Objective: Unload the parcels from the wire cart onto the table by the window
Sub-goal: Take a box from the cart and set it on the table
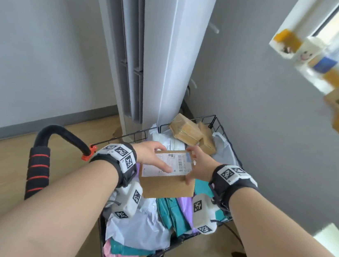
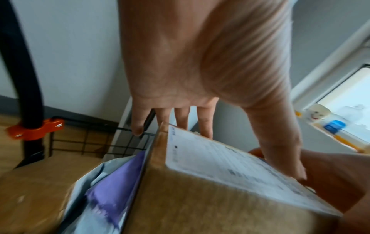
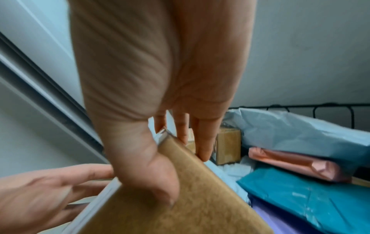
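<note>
A flat cardboard box with a white shipping label is held just above the parcels in the black wire cart. My left hand grips its left end, thumb lying across the label and fingers over the far edge. My right hand grips the right end, thumb on the brown near face. In the left wrist view the left hand has its fingers behind the box. In the right wrist view the right hand pinches the box at its corner.
The cart holds two brown taped boxes, teal bags, white bags, and purple and pink ones. Its black and red handle stands at the left. A tall white air conditioner stands behind. The window sill is upper right.
</note>
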